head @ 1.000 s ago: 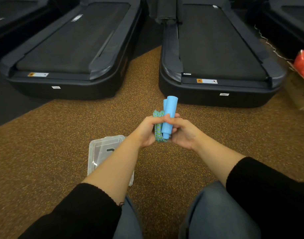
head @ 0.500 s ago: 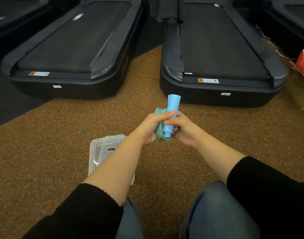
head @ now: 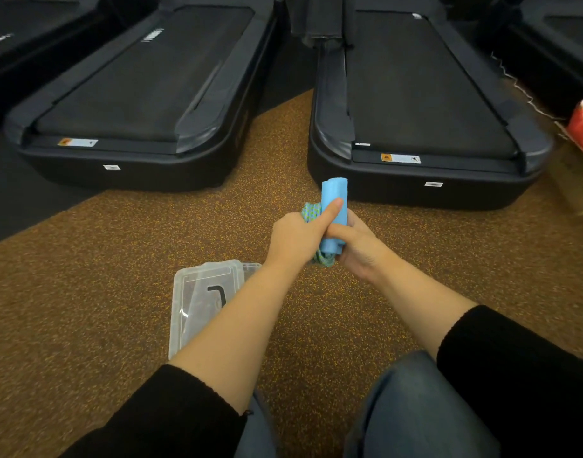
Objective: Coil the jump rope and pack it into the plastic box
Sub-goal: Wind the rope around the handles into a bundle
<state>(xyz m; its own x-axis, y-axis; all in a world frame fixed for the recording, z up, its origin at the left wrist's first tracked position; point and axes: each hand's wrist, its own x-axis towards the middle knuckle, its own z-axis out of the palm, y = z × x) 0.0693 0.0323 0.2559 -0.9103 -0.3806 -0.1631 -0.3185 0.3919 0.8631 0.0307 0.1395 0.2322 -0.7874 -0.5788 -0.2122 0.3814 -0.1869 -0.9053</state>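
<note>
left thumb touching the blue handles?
Touching. Head view shows the left hand thumb pressed flat on the blue handles, no gap.

Left hand (head: pixel 295 241) and right hand (head: pixel 359 249) clasp the coiled jump rope (head: pixel 333 206) above the plastic box (head: pixel 191 292)

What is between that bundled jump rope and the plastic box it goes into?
The box's clear lid looks closed, and the left forearm crosses above the plastic box. Otherwise only open carpet lies between it and the jump rope, held in both hands.
</note>
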